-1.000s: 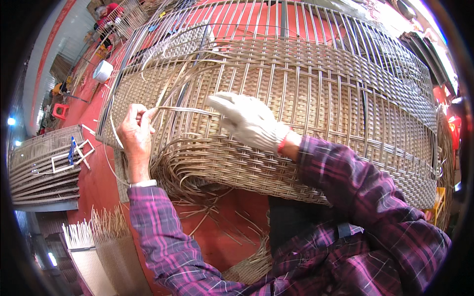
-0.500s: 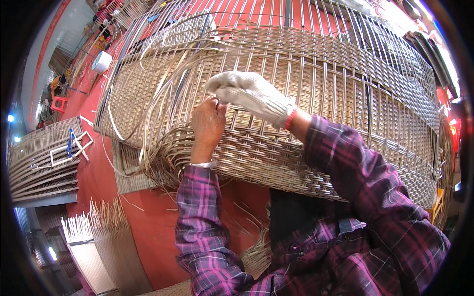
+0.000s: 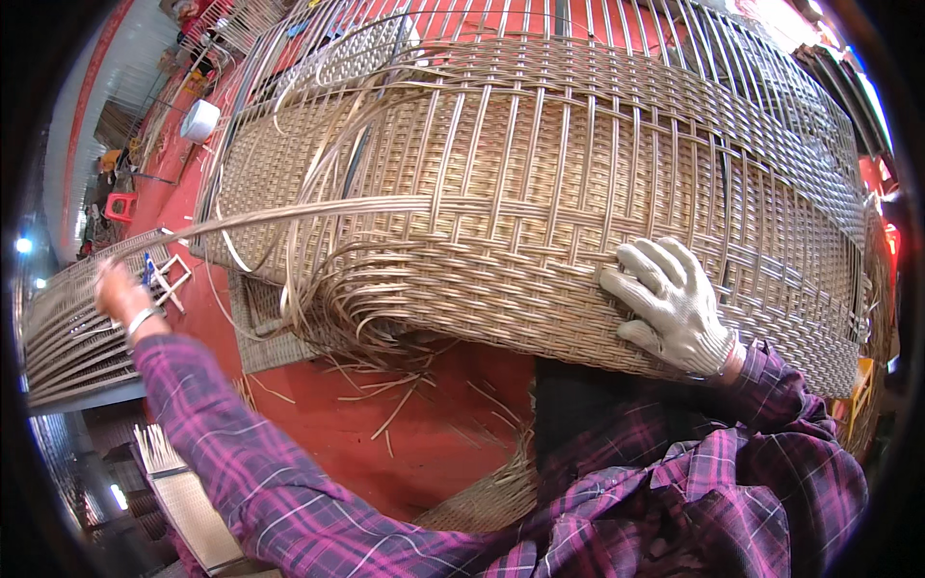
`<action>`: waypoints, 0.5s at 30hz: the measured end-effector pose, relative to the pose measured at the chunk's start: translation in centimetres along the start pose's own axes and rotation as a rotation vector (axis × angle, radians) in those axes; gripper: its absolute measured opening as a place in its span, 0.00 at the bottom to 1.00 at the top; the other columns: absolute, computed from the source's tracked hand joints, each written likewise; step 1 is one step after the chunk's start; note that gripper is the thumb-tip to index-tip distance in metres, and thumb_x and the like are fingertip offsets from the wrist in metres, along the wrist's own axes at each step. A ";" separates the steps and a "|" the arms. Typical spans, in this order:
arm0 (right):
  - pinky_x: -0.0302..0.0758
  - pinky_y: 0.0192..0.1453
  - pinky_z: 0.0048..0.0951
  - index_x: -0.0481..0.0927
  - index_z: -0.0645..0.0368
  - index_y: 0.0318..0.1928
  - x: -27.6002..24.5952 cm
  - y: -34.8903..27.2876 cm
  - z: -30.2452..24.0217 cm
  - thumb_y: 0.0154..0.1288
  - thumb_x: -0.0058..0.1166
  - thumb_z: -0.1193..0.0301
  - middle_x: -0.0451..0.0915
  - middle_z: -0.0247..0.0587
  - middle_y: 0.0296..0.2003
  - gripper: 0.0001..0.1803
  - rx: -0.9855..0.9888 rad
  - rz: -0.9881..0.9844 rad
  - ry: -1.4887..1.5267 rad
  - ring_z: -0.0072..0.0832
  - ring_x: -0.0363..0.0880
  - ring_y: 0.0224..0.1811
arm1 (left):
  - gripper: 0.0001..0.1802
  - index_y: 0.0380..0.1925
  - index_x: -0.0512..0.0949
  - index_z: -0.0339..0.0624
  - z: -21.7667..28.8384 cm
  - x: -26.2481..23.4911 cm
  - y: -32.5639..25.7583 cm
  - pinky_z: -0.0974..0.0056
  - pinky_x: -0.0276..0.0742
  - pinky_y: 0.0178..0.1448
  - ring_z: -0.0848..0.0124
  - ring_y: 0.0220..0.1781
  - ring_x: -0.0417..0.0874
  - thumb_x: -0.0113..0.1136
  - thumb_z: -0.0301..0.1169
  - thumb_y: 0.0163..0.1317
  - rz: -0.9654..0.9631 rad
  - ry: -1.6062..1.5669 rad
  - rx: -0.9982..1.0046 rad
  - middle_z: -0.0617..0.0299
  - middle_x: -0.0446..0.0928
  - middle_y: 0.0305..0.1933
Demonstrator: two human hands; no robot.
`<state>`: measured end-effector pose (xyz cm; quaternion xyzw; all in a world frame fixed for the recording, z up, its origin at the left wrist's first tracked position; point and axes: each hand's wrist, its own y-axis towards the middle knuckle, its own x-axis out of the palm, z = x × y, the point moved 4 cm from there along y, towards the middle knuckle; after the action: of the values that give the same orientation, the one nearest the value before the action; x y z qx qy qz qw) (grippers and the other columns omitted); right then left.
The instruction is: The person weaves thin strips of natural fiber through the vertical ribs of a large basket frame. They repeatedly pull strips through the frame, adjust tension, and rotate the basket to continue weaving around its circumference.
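A large woven wicker panel (image 3: 540, 144) of brown strands lies across the view, with bare upright rods at its far side. At the far left, my bare left hand (image 3: 119, 293) is closed and a little blurred by motion. It holds a bundle of wicker strands (image 3: 318, 211), which runs taut to the right into the weave. My right hand (image 3: 673, 301), in a white knitted glove, rests with fingers spread on the woven surface near the front edge. Loose curled strand ends (image 3: 323, 299) hang from the panel's left side.
Cut strands (image 3: 385, 414) lie scattered on the red floor (image 3: 328, 462). To the left are a stack of woven frames (image 3: 77, 347) and another woven piece (image 3: 198, 515). A white roll (image 3: 199, 121) and a red stool (image 3: 120, 206) stand farther back.
My left hand has swung far left, drawing the strands out straight. My gloved right hand has left it and come down to the right, flat on the panel.
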<state>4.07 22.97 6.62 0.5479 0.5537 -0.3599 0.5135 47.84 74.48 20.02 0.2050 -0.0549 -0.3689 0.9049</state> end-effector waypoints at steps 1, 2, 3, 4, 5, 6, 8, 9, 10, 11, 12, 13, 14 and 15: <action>0.63 0.68 0.50 0.75 0.52 0.58 -0.1 -0.1 0.0 0.54 0.59 0.52 0.72 0.45 0.57 0.32 -0.006 0.032 0.011 0.44 0.70 0.62 | 0.09 0.31 0.78 0.41 0.1 -1.0 0.7 0.73 0.63 0.21 0.81 0.19 0.67 0.55 0.34 0.68 0.033 -0.097 0.068 0.71 0.68 0.21; 0.64 0.66 0.50 0.76 0.54 0.56 0.1 -0.1 0.2 0.52 0.60 0.53 0.73 0.45 0.56 0.32 0.005 0.017 0.019 0.44 0.70 0.61 | 0.09 0.33 0.78 0.41 -0.8 -1.0 0.2 0.73 0.64 0.23 0.80 0.21 0.68 0.56 0.34 0.67 -0.006 -0.153 -0.018 0.70 0.69 0.23; 0.64 0.66 0.50 0.76 0.54 0.55 0.1 0.1 0.3 0.51 0.61 0.53 0.73 0.45 0.56 0.32 -0.003 0.014 0.053 0.44 0.70 0.61 | 0.08 0.34 0.78 0.40 -2.1 0.4 -2.0 0.73 0.65 0.24 0.80 0.22 0.68 0.56 0.34 0.67 -0.167 -0.306 -0.042 0.69 0.70 0.24; 0.64 0.66 0.50 0.76 0.54 0.55 0.1 0.1 0.3 0.50 0.61 0.53 0.73 0.45 0.56 0.32 -0.011 -0.004 0.067 0.44 0.70 0.60 | 0.08 0.36 0.78 0.40 -3.8 2.1 -5.9 0.73 0.66 0.26 0.80 0.23 0.69 0.57 0.34 0.67 -0.349 -0.433 -0.057 0.68 0.72 0.26; 0.64 0.65 0.50 0.77 0.53 0.55 0.1 0.0 0.3 0.50 0.62 0.54 0.73 0.45 0.56 0.32 -0.010 0.021 0.065 0.44 0.71 0.60 | 0.08 0.37 0.78 0.40 -5.6 4.1 -10.8 0.73 0.67 0.27 0.80 0.24 0.70 0.58 0.34 0.67 -0.587 -0.581 -0.174 0.67 0.73 0.28; 0.65 0.65 0.50 0.77 0.53 0.55 -0.6 0.2 0.5 0.50 0.62 0.54 0.73 0.45 0.56 0.32 -0.011 0.044 0.057 0.44 0.71 0.60 | 0.09 0.38 0.78 0.39 -6.5 6.0 -16.3 0.73 0.68 0.29 0.79 0.26 0.71 0.59 0.34 0.67 -0.772 -0.589 -0.300 0.66 0.74 0.29; 0.66 0.65 0.50 0.77 0.53 0.55 -1.6 0.3 0.6 0.50 0.63 0.54 0.74 0.44 0.56 0.32 -0.002 0.080 0.057 0.44 0.71 0.60 | 0.10 0.41 0.78 0.38 -6.8 8.5 -26.1 0.73 0.70 0.32 0.79 0.28 0.72 0.60 0.34 0.66 -1.132 -0.538 -0.594 0.64 0.76 0.33; 0.66 0.64 0.50 0.77 0.52 0.56 -2.0 0.4 0.8 0.49 0.63 0.54 0.74 0.44 0.56 0.32 0.003 0.081 0.042 0.43 0.71 0.61 | 0.11 0.42 0.77 0.38 -6.4 9.3 -29.8 0.73 0.71 0.34 0.79 0.29 0.73 0.61 0.34 0.66 -1.275 -0.352 -0.574 0.64 0.77 0.34; 0.66 0.64 0.50 0.77 0.52 0.55 -2.3 0.6 1.1 0.49 0.64 0.54 0.74 0.44 0.56 0.32 -0.013 0.080 0.063 0.43 0.71 0.61 | 0.13 0.45 0.77 0.35 -5.4 10.2 -32.7 0.74 0.70 0.33 0.79 0.29 0.72 0.61 0.33 0.66 -1.449 -0.225 -0.481 0.63 0.78 0.36; 0.66 0.64 0.50 0.77 0.51 0.55 -2.7 0.8 1.5 0.49 0.64 0.55 0.74 0.44 0.56 0.32 -0.019 0.082 0.083 0.43 0.71 0.61 | 0.15 0.48 0.76 0.34 -4.2 10.8 -32.9 0.75 0.69 0.33 0.80 0.29 0.72 0.61 0.32 0.66 -1.372 -0.236 -0.481 0.61 0.78 0.37; 0.66 0.64 0.50 0.77 0.51 0.55 -2.8 0.9 1.9 0.48 0.64 0.55 0.74 0.44 0.56 0.31 -0.011 0.088 0.104 0.43 0.71 0.61 | 0.17 0.51 0.74 0.32 -2.9 11.5 -33.5 0.76 0.68 0.32 0.81 0.29 0.71 0.60 0.31 0.67 -1.400 -0.320 -0.491 0.60 0.78 0.38; 0.67 0.62 0.49 0.78 0.52 0.52 -3.1 0.9 2.3 0.48 0.65 0.57 0.75 0.43 0.54 0.29 -0.037 0.153 0.089 0.42 0.72 0.58 | 0.22 0.59 0.68 0.31 -1.6 12.4 -34.2 0.76 0.65 0.30 0.82 0.28 0.68 0.57 0.29 0.68 -1.441 -0.509 -0.602 0.58 0.77 0.40; 0.69 0.60 0.47 0.79 0.52 0.49 -3.3 0.7 2.8 0.47 0.65 0.58 0.75 0.42 0.51 0.27 -0.045 0.203 0.098 0.41 0.73 0.55 | 0.26 0.63 0.65 0.29 -0.2 13.0 -34.8 0.77 0.64 0.30 0.82 0.26 0.66 0.57 0.25 0.67 -1.494 -0.570 -0.639 0.57 0.75 0.41; 0.70 0.57 0.45 0.79 0.51 0.48 -3.5 0.4 3.5 0.48 0.63 0.58 0.75 0.41 0.50 0.24 -0.071 0.201 0.180 0.40 0.73 0.53 | 0.28 0.67 0.60 0.28 1.0 13.9 -35.9 0.77 0.62 0.28 0.83 0.25 0.63 0.54 0.23 0.68 -1.525 -0.531 -0.590 0.57 0.74 0.42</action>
<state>4.66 18.87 9.30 0.6122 0.5521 -0.2361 0.5144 34.44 41.44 5.41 -0.1511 -0.0138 -0.9112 0.3830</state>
